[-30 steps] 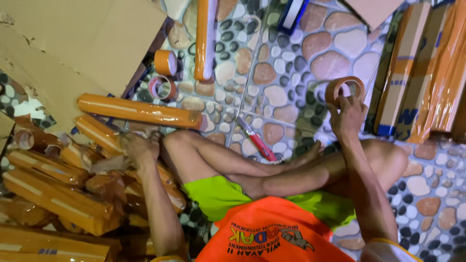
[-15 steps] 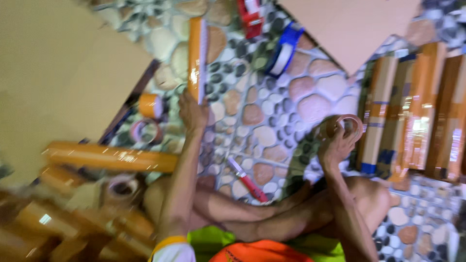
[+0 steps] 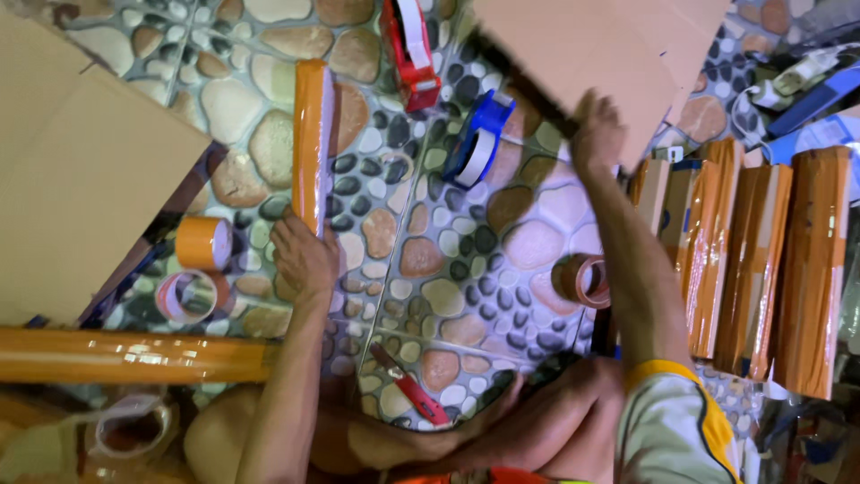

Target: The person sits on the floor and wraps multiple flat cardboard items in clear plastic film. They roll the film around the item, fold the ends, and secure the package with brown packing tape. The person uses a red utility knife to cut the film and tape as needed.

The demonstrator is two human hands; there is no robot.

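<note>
My left hand grips the near end of an orange wrapped long package lying on the pebble-pattern floor. My right hand reaches far up and holds the edge of a brown cardboard sheet at the top. A brown tape roll lies on the floor beside my right forearm. My bare legs are crossed at the bottom.
A red tape dispenser and a blue tape dispenser lie at the top. Orange tape rolls sit left, by a large cardboard box. Another long orange package lies at left. Several wrapped packages line the right. A red cutter is near my legs.
My left hand moved from the pile at left up to the long orange package. My right hand put down the brown tape roll and reached up to the cardboard sheet.
</note>
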